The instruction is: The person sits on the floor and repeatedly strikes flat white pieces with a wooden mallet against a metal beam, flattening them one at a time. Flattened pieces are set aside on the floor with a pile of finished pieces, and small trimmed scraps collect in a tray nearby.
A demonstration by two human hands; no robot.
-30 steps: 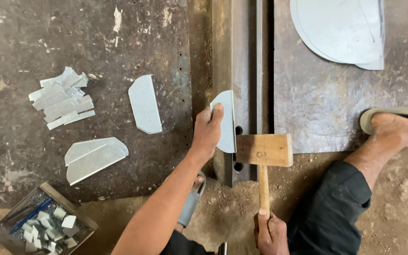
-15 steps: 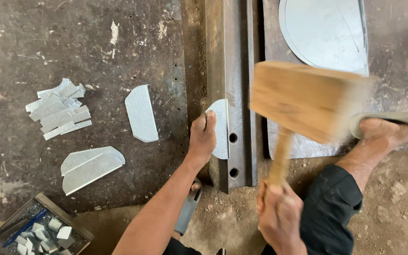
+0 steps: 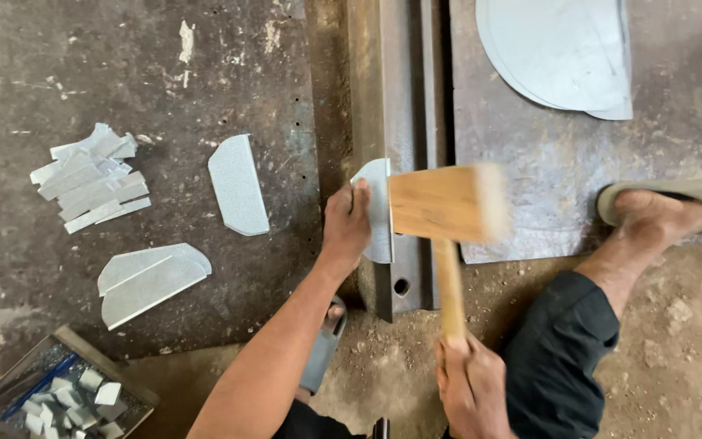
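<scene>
Two hands at work, frame centre: left hand [image 3: 344,223] pinning metal piece [image 3: 377,207] on steel rail [image 3: 400,97]; right hand [image 3: 469,386] clenched around mallet [image 3: 440,203]; best struck flat, clear of fingers.

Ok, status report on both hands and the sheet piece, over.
Left hand pins sheet piece on steel rail. Right hand grips wooden mallet, head over piece. Nothing in the way.

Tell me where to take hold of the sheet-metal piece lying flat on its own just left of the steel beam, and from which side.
Grip the curved-cornered sheet-metal piece by its long straight right edge, coming from the side nearer the steel beam. It lies flat on the dark floor plate, so a fingertip probably has to lift that edge first; then pinch across the thin sheet. Nothing else touches it.
</scene>
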